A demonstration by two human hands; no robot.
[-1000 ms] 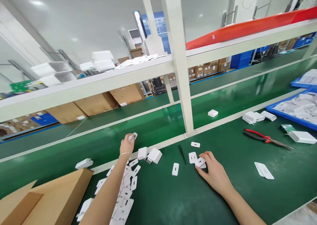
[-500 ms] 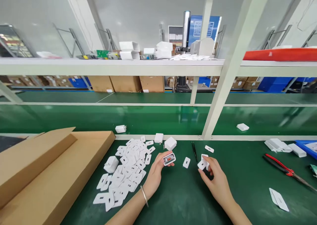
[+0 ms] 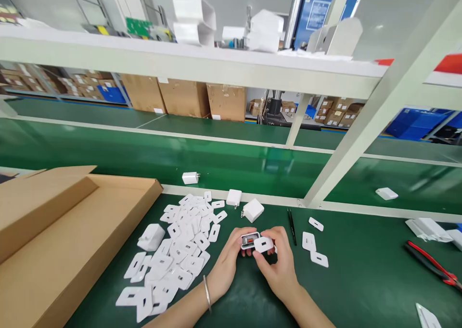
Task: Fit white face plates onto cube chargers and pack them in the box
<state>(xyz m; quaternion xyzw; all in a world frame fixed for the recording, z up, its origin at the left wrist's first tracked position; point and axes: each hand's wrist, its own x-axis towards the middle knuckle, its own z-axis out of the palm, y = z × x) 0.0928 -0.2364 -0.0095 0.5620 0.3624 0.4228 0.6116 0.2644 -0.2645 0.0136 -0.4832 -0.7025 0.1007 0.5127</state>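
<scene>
My left hand (image 3: pixel 228 255) is closed around a white charger housing (image 3: pixel 245 242), its open end facing me and a reddish part showing inside. Pinched in my right hand (image 3: pixel 280 256) is a white cover plate (image 3: pixel 263 244) with a small slot, which overlaps the right side of the housing's opening. I cannot tell whether the plate touches the rim. Left of my hands spreads a heap of similar white plates (image 3: pixel 187 236). Two loose plates (image 3: pixel 309 241) and black tweezers (image 3: pixel 292 227) lie to the right of my right hand.
An open cardboard box (image 3: pixel 108 222) stands at the left. White chargers (image 3: pixel 253 210) sit near the table's back edge. Red-and-black pliers (image 3: pixel 431 263) lie at the right. A slanted white post (image 3: pixel 346 150) rises from the back edge, under a loaded shelf (image 3: pixel 202 60).
My right hand has moved left to the housing, bringing one cover plate over its opening. Another plate now lies where that hand was. The head view has tilted down.
</scene>
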